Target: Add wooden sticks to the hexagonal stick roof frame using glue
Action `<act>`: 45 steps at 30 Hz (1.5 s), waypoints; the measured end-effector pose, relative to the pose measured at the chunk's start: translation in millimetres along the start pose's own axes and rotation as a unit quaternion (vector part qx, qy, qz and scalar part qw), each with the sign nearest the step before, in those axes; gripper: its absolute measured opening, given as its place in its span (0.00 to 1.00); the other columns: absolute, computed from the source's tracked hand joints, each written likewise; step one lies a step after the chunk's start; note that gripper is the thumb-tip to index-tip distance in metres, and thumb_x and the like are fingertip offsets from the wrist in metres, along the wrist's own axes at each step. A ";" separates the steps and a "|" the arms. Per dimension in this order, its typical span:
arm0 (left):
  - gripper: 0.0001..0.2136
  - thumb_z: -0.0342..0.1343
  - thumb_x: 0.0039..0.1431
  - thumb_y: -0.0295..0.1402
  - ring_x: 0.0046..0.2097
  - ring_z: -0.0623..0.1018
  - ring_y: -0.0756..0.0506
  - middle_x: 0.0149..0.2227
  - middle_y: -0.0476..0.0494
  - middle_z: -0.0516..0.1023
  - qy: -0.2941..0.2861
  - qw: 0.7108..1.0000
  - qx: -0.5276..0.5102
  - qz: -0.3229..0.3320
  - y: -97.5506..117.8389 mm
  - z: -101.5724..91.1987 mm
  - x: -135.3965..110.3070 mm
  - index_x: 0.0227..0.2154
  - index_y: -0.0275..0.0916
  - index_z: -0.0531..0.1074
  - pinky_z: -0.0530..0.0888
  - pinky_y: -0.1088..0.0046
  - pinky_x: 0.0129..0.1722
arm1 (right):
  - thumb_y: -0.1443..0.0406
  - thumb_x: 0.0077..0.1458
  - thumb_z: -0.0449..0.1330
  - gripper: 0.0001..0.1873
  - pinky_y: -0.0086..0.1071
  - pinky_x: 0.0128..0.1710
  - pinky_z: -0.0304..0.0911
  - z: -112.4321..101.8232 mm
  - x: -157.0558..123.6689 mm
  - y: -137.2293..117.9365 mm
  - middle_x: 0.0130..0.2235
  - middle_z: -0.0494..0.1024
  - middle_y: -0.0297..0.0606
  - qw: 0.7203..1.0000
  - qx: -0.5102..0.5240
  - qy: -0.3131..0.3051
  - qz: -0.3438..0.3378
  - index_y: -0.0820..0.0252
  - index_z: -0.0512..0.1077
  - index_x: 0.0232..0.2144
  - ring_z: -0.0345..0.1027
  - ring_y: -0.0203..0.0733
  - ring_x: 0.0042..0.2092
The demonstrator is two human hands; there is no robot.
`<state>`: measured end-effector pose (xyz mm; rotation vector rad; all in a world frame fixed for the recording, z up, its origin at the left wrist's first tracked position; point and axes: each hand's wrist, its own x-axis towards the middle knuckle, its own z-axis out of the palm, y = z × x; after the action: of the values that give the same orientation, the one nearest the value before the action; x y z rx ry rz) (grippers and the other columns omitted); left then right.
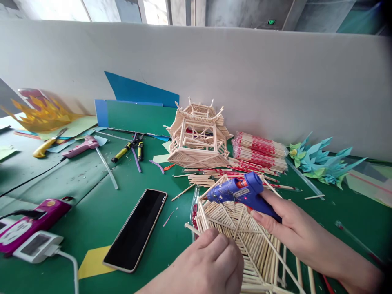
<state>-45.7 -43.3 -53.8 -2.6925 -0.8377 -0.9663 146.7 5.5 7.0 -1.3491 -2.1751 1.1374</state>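
My right hand (pixel 280 220) is wrapped round the handle of a blue hot glue gun (pixel 235 190). Its nozzle points left, at the upper left corner of a structure of pale wooden sticks (pixel 245 232). Close below that nozzle, my left hand (pixel 211 261) is closed in a pinch at the structure's left edge. A wooden stick (pixel 192 228) juts out leftward from its fingers; the fingertips themselves are partly hidden. Behind the glue gun stands a pavilion model (pixel 199 139) built from the same sticks.
Packs of sticks (pixel 260 151) and loose sticks (pixel 200 179) lie near the pavilion. Blue paper leaves (pixel 324 161) stand at right. Leftward are a phone (pixel 136 230), a purple power strip (pixel 36 224), a pink glue gun (pixel 81 147), cutters (pixel 130 148) and a yellow-handled knife (pixel 45 147).
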 end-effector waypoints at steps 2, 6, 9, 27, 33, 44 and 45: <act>0.12 0.42 0.58 0.21 0.28 0.68 0.49 0.25 0.45 0.70 0.000 1.000 0.000 -0.001 0.7 0.3 0.3 0.29 0.32 0.71 0.70 0.70 0.31 | 0.59 0.59 0.47 0.23 0.34 0.51 0.55 -0.2 -1.0 0.4 0.52 0.66 0.33 1.000 0.001 0.002 0.001 0.50 0.52 0.57 0.62 0.39 0.47; 0.12 0.42 0.57 0.21 0.27 0.68 0.49 0.23 0.46 0.69 0.000 1.000 -0.010 -0.009 1.2 0.0 1.5 0.28 0.33 0.70 0.69 0.71 0.30 | 0.58 0.59 0.47 0.24 0.34 0.50 0.57 -0.4 -2.2 1.6 0.51 0.67 0.34 1.000 0.002 0.005 0.002 0.51 0.53 0.57 0.62 0.41 0.47; 0.11 0.42 0.57 0.21 0.26 0.67 0.50 0.22 0.47 0.68 -0.003 1.000 -0.016 -0.016 0.7 -0.3 2.9 0.27 0.33 0.70 0.69 0.72 0.29 | 0.58 0.59 0.47 0.24 0.35 0.51 0.56 -1.0 -1.5 2.0 0.51 0.68 0.36 1.000 0.001 0.009 -0.002 0.53 0.53 0.57 0.61 0.42 0.49; 0.13 0.40 0.59 0.22 0.27 0.69 0.50 0.22 0.47 0.68 -0.017 0.999 -0.025 -0.032 0.1 -2.9 5.1 0.28 0.33 0.70 0.71 0.71 0.31 | 0.59 0.58 0.48 0.24 0.40 0.47 0.59 -1.8 -0.4 1.2 0.46 0.71 0.39 1.000 0.015 0.013 -0.010 0.54 0.55 0.56 0.65 0.43 0.41; 0.13 0.40 0.58 0.20 0.29 0.71 0.49 0.22 0.46 0.68 -0.054 0.998 -0.024 -0.030 -0.3 -12.8 10.9 0.30 0.32 0.70 0.71 0.72 0.31 | 0.59 0.58 0.48 0.24 0.41 0.49 0.59 -0.2 4.3 3.2 0.47 0.69 0.38 0.999 0.043 0.011 -0.016 0.53 0.54 0.57 0.65 0.42 0.42; 0.11 0.42 0.56 0.21 0.27 0.67 0.50 0.23 0.46 0.67 -0.005 0.998 -0.021 -0.052 0.9 -1.4 8.3 0.26 0.33 0.68 0.69 0.73 0.31 | 0.57 0.57 0.49 0.22 0.37 0.38 0.64 -0.2 6.5 10.3 0.37 0.70 0.38 0.994 0.077 0.074 0.003 0.56 0.57 0.53 0.64 0.42 0.37; 0.09 0.44 0.55 0.21 0.26 0.67 0.51 0.23 0.46 0.67 0.009 0.998 -0.018 -0.058 1.2 -1.9 11.5 0.25 0.33 0.68 0.69 0.73 0.31 | 0.57 0.56 0.50 0.21 0.35 0.35 0.64 -1.2 5.9 11.9 0.34 0.70 0.36 0.992 0.088 0.085 0.012 0.56 0.58 0.51 0.63 0.40 0.34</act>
<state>-38.7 -39.7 -45.1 -2.6859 -0.9920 -1.0376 151.6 13.9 -2.1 -1.3466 -1.8963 1.1485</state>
